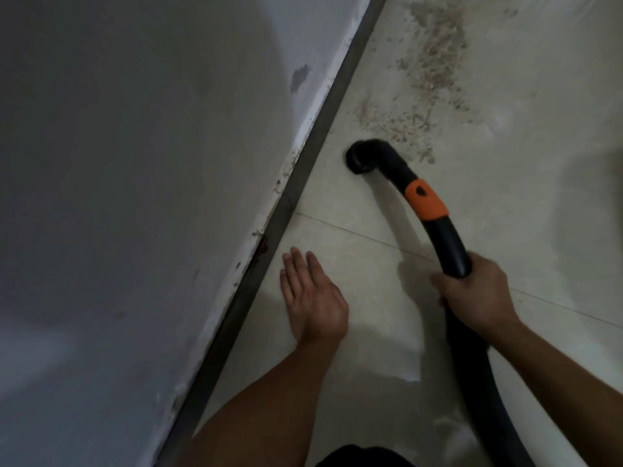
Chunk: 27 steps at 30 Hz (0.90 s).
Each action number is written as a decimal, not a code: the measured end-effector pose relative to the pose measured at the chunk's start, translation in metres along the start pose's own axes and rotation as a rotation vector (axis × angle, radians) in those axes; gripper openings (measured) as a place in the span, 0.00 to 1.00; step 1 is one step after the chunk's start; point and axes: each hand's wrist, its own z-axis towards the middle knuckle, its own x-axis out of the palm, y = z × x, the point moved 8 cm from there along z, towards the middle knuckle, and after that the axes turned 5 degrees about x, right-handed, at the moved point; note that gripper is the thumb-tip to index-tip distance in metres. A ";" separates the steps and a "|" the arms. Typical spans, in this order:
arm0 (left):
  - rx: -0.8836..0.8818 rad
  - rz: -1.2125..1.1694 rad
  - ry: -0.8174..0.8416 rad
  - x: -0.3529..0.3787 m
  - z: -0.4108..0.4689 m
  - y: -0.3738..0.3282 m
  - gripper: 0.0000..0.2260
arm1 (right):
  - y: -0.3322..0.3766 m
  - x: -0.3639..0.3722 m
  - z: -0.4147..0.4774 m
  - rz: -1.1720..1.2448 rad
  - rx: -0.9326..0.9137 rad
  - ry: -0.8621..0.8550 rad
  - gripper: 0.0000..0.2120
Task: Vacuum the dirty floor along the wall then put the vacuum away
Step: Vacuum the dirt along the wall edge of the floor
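Two hands in shot. The right hand (475,291) grips the black vacuum tube (448,244) a little below its orange collar (425,199), fingers (441,284) wrapped right round it. The tube curves forward and its bent open end (362,160) is down at the tile floor (539,230), near the dark skirting strip (303,170) at the foot of the wall (135,163) but clear of it.

The left hand (312,298) is flat and holding nothing, fingers straight, over the floor between tube and skirting. Can't tell if it actually touches the tile.

A big smear of brownish dirt (435,62) lies just past the tube's end, toward the floor's far edge, and more crumbs (286,173) sit along the skirting. A grout line (354,234) crosses the floor between the left hand and the tube's end. The wall has a grey chipped patch (299,77).
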 end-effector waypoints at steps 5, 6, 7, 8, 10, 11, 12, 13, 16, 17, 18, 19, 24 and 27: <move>0.010 0.022 -0.008 0.001 0.000 0.000 0.25 | 0.060 0.020 0.056 0.140 -0.014 0.092 0.07; 0.011 0.023 -0.008 0.001 0.000 -0.001 0.25 | 0.063 0.025 0.054 0.148 -0.015 0.115 0.07; 0.011 0.023 -0.005 0.002 -0.001 -0.001 0.25 | 0.060 0.027 0.047 0.137 -0.021 0.128 0.07; 0.010 0.024 -0.001 0.002 -0.001 -0.001 0.25 | 0.052 0.029 0.034 0.103 -0.033 0.136 0.07; 0.003 0.029 0.004 0.002 -0.001 -0.001 0.25 | 0.024 0.029 0.001 0.001 -0.061 0.157 0.08; 0.005 0.035 0.010 0.002 -0.001 0.000 0.25 | 0.008 0.027 -0.016 -0.038 -0.069 0.183 0.09; 0.012 0.042 0.010 0.002 -0.002 -0.001 0.25 | -0.009 0.023 -0.030 -0.065 -0.073 0.204 0.10; 0.021 0.047 0.002 0.001 -0.001 -0.001 0.25 | -0.024 0.016 -0.039 -0.083 -0.072 0.204 0.11; 0.023 0.030 -0.009 0.002 -0.001 -0.001 0.25 | -0.072 -0.025 -0.042 -0.074 0.032 0.061 0.13; 0.022 0.031 -0.007 0.002 -0.001 -0.001 0.26 | -0.085 -0.041 -0.039 -0.053 0.083 -0.001 0.12; 0.021 0.035 -0.006 0.002 0.000 -0.001 0.26 | -0.094 -0.055 -0.034 -0.033 0.124 -0.056 0.12; 0.018 0.037 -0.005 0.001 0.000 -0.001 0.26 | -0.099 -0.067 -0.027 -0.009 0.155 -0.100 0.10; 0.024 0.043 -0.029 0.000 0.001 -0.001 0.26 | -0.075 -0.075 0.017 0.148 0.185 -0.199 0.06; 0.015 0.041 -0.022 0.000 0.001 0.000 0.26 | -0.052 -0.045 0.012 0.114 0.088 -0.113 0.07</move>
